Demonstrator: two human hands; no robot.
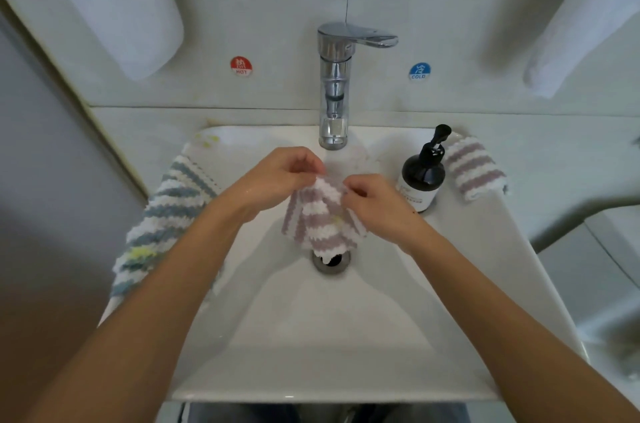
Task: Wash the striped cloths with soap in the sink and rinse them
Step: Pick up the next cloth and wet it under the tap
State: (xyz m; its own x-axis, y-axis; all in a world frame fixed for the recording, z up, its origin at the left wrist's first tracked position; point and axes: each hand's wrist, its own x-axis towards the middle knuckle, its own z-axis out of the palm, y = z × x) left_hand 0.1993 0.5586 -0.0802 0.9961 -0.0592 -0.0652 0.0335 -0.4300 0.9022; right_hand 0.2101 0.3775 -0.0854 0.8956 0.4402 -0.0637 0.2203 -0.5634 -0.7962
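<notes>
Both hands, left hand and right hand, pinch the top edge of a pink striped cloth over the sink drain, a yellow stain showing, so washing seems unfinished, with the blue striped cloth waiting on the rim.

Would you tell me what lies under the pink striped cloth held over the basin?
The drain sits beneath the pink striped cloth; its far edge is covered by the hanging corner.

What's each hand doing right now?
Left hand: pinching the pink-and-white striped fluffy cloth.
Right hand: pinching the same cloth.
</notes>
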